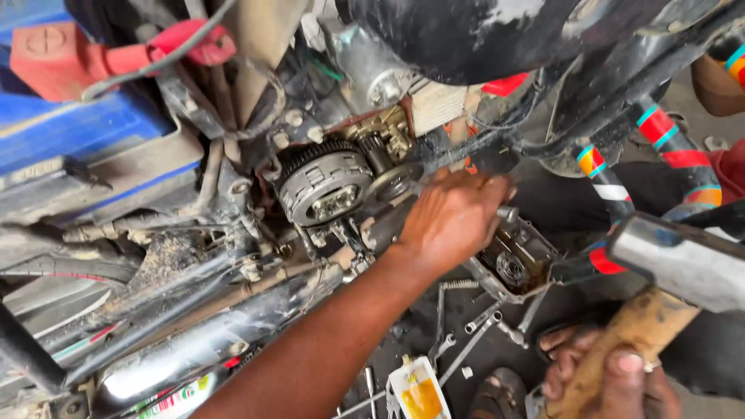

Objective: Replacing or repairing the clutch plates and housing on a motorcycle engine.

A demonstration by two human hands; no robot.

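While your left hand (454, 217) grips a part just right of the exposed clutch assembly (326, 182), fingers closed around it, your right hand (613, 380) clasps the wooden handle of a hammer (675, 268), well right and below.

Hammer (683, 260): dull steel head, worn wooden handle; clutch (324, 185): greasy metal.

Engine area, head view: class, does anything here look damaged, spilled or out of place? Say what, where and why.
The clutch sits exposed with its cover off. Spanners lie scattered on the dark, oily-looking ground below. The left hand presses at the engine; the right hand grips a hammer.
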